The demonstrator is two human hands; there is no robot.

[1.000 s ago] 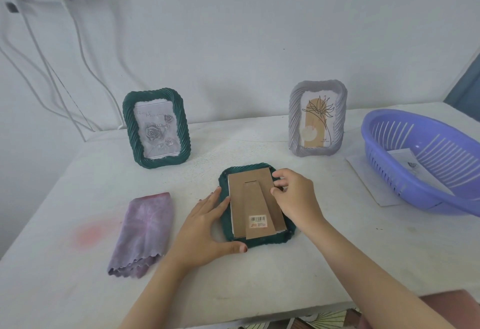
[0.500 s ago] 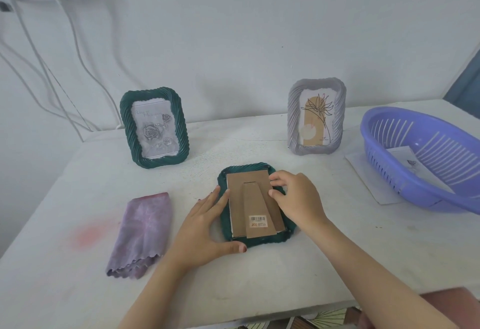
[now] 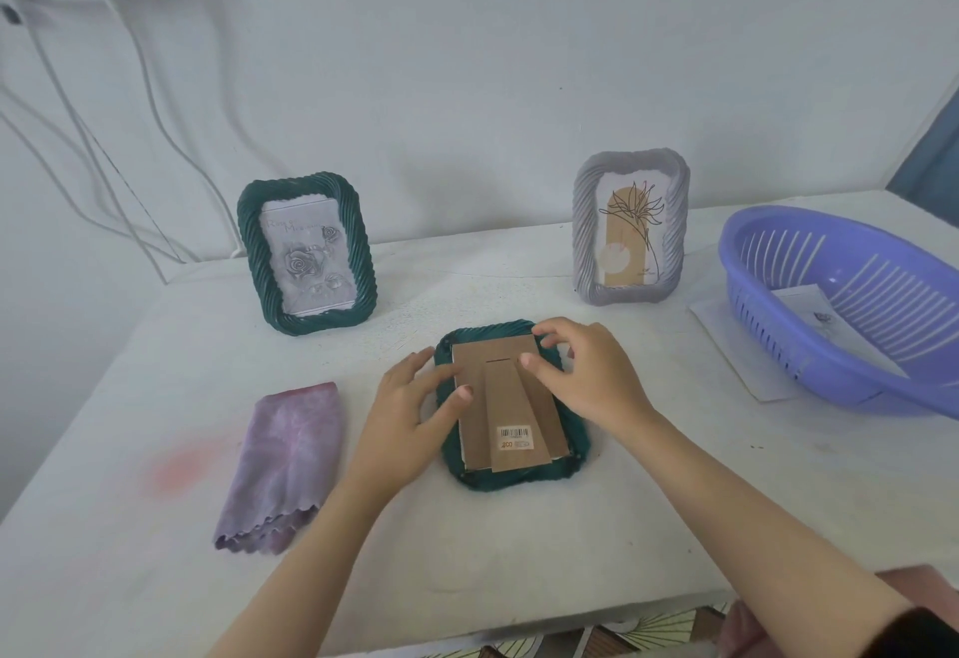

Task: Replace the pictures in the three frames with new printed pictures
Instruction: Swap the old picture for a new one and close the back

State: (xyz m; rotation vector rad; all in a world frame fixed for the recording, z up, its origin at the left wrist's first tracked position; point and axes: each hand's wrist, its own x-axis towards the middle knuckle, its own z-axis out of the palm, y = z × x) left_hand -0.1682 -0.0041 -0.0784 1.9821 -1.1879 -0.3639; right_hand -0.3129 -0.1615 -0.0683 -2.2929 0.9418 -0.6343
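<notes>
A dark green frame (image 3: 519,481) lies face down at the table's middle, its brown cardboard backing (image 3: 498,398) with a barcode sticker facing up. My left hand (image 3: 405,418) rests flat on the frame's left rim, thumb tip on the backing. My right hand (image 3: 586,377) pinches at the backing's top right corner with thumb and curled fingers. Behind, a second green frame (image 3: 249,242) with a rose picture stands at the left. A grey frame (image 3: 584,221) with a flower drawing stands at the right.
A purple plastic basket (image 3: 768,226) sits at the right with a printed sheet (image 3: 809,315) inside and a white paper (image 3: 726,346) under it. A folded lilac cloth (image 3: 285,460) lies to the left. Cables hang on the wall behind.
My right hand slid from the backing's right edge up to its top right corner. My left thumb moved from below the frame onto the backing's left edge.
</notes>
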